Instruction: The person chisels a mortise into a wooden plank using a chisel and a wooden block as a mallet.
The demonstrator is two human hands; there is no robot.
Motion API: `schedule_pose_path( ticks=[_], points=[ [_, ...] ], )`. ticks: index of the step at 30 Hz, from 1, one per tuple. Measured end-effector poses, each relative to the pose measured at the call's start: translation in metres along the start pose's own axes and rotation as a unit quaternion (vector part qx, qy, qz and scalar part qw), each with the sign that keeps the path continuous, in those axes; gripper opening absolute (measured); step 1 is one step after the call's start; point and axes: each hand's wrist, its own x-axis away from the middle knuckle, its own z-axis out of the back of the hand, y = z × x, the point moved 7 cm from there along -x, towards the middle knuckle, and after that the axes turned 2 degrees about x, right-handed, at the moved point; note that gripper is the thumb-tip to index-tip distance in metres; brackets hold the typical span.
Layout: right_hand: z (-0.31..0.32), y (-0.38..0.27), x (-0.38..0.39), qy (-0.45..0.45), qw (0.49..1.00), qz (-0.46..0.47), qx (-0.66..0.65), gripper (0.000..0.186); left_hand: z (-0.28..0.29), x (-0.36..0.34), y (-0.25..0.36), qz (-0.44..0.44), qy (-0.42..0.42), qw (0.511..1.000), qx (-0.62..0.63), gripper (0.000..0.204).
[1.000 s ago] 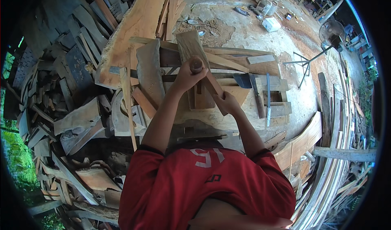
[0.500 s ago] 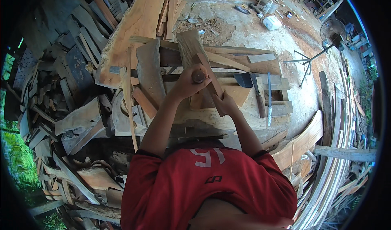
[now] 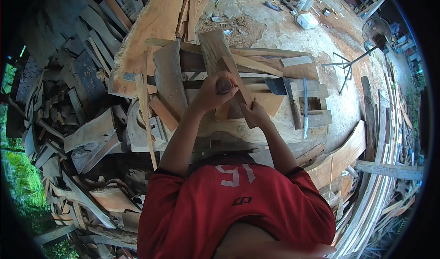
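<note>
My left hand [image 3: 208, 96] is closed around a round wooden handle [image 3: 224, 85], seen from its end; whatever lies below the handle is hidden by my fist. A narrow reddish-brown wooden strip [image 3: 244, 94] slants just right of that fist. My right hand [image 3: 257, 115] grips the strip near its lower end. Beneath the strip, a thick weathered board [image 3: 213, 45] points away from me across the bench. To the right lie a dark broad blade [image 3: 276, 86], a long tool with a wooden handle [image 3: 294, 112] and a thin metal bar [image 3: 305, 114].
Loose planks and a wooden block [image 3: 163, 113] crowd the bench [image 3: 183, 139]. Scrap wood is heaped at the left, beside a large live-edge slab [image 3: 151, 34]. A fan on a tripod stand [image 3: 350, 64] and a white container [image 3: 307, 21] stand on the floor at the far right.
The view has shifted slightly. Both hands keep the same grips, the left on the handle and the right on the wooden strip, with hardly any movement.
</note>
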Motion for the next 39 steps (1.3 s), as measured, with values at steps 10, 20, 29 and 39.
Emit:
schedule_pose_path(
  ticks=[10,20,29,39],
  points=[
    [-0.001,-0.002,0.002,0.001,1.000,0.002,-0.005,0.059,0.006,0.006,-0.008,-0.028,0.000,0.999,0.018,0.013],
    [0.002,-0.003,0.001,-0.001,1.000,0.003,-0.001,0.061,0.018,0.006,-0.009,-0.070,0.171,0.983,0.003,0.021],
    [0.002,-0.002,0.002,-0.008,1.000,0.001,-0.005,0.060,0.019,0.007,-0.002,-0.100,0.140,0.980,0.096,0.019],
    [0.001,0.000,0.000,-0.012,1.000,-0.005,-0.007,0.062,0.022,0.002,-0.009,-0.095,0.130,0.987,0.027,0.012]
  ],
)
